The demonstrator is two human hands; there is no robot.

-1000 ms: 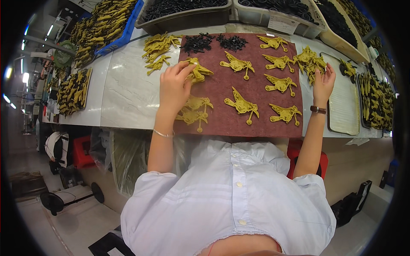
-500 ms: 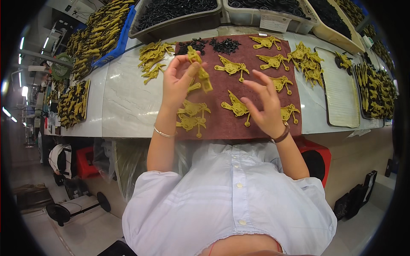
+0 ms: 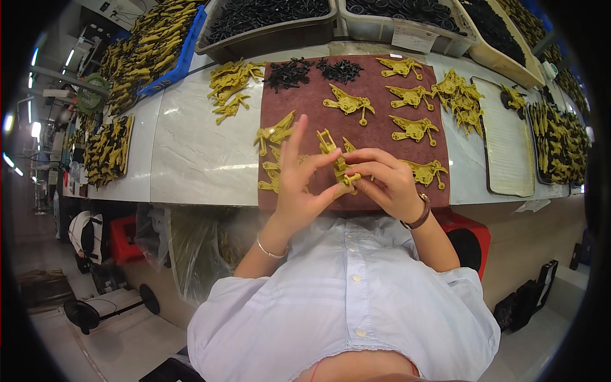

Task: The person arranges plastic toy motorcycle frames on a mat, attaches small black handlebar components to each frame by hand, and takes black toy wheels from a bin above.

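Close to my body, above the near edge of a maroon cloth mat, both hands hold one yellow plastic part with a forked upper end. My left hand pinches it from the left between thumb and a finger, another finger pointing up. My right hand grips its lower end with thumb and fingertips. Similar yellow parts lie spaced out on the mat, such as one yellow part beyond my hands and another to the right. My hands partly cover a few more.
Small black pieces lie in two piles at the mat's far edge. Yellow heaps flank the mat, one heap left, one right. Bins of black parts line the back. A shallow tray sits at the right.
My left hand has brought the yellow part down and to the right, nearer my body. My right hand, apart and open before, has moved in and closed on its lower end.
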